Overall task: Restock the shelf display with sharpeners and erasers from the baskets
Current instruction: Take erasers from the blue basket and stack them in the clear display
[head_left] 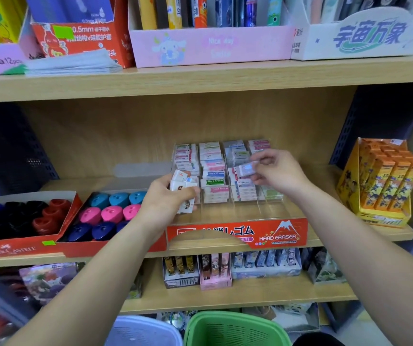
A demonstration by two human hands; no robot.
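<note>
A clear eraser display with a red "Hard Eraser" front stands on the middle shelf, its rear compartments stacked with wrapped erasers. My left hand grips a bundle of several white wrapped erasers in front of the display's left column. My right hand pinches a single wrapped eraser above the third column. To the left, two red boxes hold sharpeners: blue, pink and navy ones, and red and black ones.
A green basket and a pale blue basket sit on the floor below. An orange and yellow box stands at the shelf's right end. Boxed stationery fills the upper and lower shelves.
</note>
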